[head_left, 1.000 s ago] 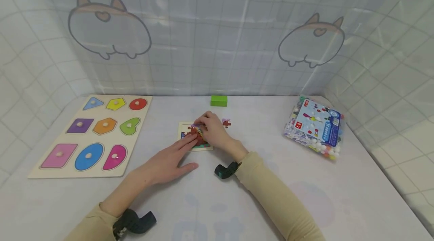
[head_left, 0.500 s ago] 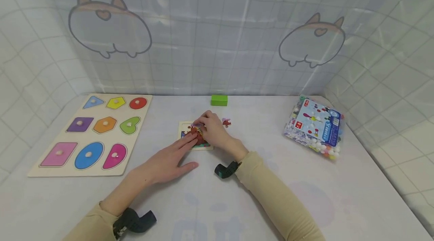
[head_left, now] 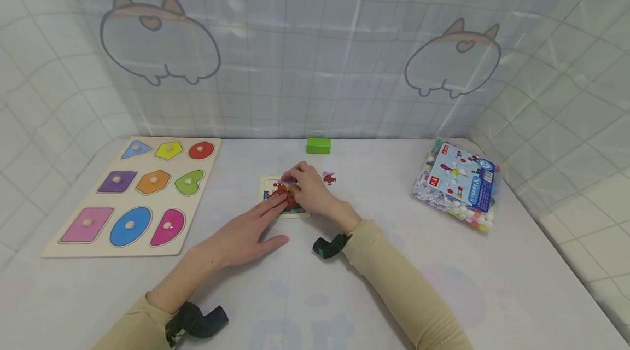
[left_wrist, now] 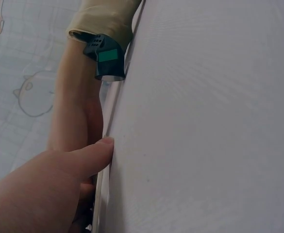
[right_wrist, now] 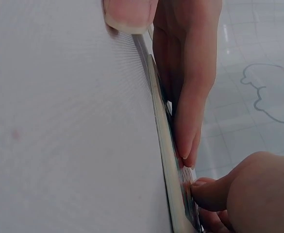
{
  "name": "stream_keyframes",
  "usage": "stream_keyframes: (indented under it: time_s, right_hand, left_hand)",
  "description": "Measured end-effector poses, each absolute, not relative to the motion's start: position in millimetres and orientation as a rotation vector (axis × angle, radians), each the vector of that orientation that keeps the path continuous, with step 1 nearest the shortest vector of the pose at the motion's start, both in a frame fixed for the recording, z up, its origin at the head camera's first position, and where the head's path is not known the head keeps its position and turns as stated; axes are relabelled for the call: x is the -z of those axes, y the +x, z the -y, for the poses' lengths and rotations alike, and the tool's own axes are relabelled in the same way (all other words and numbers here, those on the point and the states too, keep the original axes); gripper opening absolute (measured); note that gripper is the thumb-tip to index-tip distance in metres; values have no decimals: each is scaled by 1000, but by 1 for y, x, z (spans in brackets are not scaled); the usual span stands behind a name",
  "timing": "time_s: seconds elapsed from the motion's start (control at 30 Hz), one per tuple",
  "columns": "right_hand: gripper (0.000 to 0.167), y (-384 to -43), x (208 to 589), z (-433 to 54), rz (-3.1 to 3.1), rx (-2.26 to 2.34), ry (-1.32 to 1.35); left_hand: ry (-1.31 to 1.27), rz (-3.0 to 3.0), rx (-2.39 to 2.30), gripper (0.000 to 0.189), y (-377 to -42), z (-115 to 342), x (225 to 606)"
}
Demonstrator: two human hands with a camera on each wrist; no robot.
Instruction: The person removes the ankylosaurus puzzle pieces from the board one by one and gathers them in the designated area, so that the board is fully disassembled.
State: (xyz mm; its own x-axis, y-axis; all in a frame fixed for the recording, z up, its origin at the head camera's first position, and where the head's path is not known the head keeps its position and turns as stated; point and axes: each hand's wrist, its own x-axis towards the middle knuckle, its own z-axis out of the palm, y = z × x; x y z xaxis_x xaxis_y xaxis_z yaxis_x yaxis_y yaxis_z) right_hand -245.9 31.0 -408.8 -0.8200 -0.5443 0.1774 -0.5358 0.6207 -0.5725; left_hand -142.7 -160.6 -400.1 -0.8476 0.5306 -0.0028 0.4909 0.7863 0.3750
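A small wooden jigsaw puzzle in a pale frame lies flat mid-table, showing a red-brown picture. My left hand rests straight fingers on its middle, thumb out over the table; the thumb shows in the left wrist view. My right hand has curled fingers at the puzzle's upper edge, pinching a puzzle piece with purple on it, mostly hidden by the fingers. In the right wrist view the right thumb is low against the puzzle face. Just right of that hand lies a loose puzzle piece, red-brown and purple.
A green block stands at the back edge. On the left lies a wooden knob-shape board with coloured shapes. At right sits a clear box of beads with a blue label. Tiled-pattern sheeting surrounds the table.
Both hands stay almost where they were; the right fingertips shift only slightly at the puzzle's upper edge. The loose piece and everything else look the same.
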Motion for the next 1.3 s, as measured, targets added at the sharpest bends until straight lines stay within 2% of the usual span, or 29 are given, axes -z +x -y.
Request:
stream_keyframes:
  time_s: [1.3]
  right_hand:
    - [23,-247,409,-32,-2779,1034,-968]
  left_hand:
    - [800,-2861,-547,78,-143,159,400]
